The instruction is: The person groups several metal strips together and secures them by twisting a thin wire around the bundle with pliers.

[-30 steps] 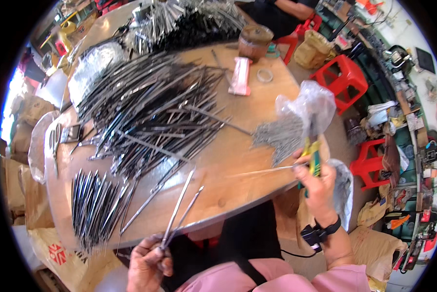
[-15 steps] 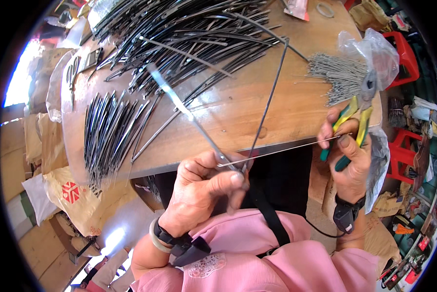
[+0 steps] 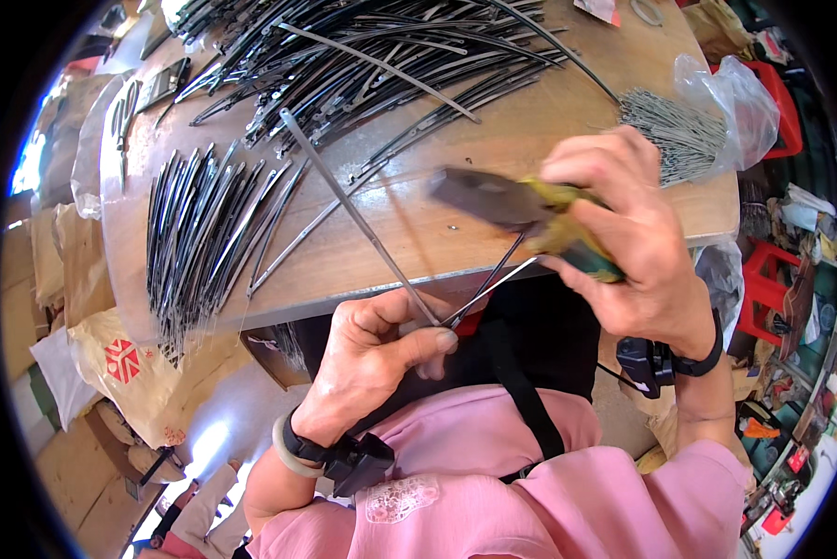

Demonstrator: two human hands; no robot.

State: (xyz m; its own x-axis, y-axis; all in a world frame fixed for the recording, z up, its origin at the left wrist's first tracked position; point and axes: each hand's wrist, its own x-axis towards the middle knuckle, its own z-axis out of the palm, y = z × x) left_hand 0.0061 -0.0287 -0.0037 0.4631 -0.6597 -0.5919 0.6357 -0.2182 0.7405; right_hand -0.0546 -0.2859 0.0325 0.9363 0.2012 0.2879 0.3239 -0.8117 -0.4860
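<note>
Yellow-and-green-handled steel pliers [image 3: 551,216], gripped and motion-blurred in the right hand [image 3: 635,238], have swung leftward, seemingly bringing them to the work; the left hand [image 3: 374,347] pinches slim grey metal strips [image 3: 358,214] and thin silvery wire [image 3: 499,286] beside the wooden table [image 3: 530,130].

From the wearer's head, one fisheye view looks steeply down, near the left hand [image 3: 370,352], right hand [image 3: 644,252] and tabletop [image 3: 521,135].

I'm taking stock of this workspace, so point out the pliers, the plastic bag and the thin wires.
Pliers [image 3: 504,202], head view: on the dark metal nose.
Plastic bag [image 3: 747,114], head view: on its clear side.
Thin wires [image 3: 677,135], head view: middle of the grey bundle.
</note>
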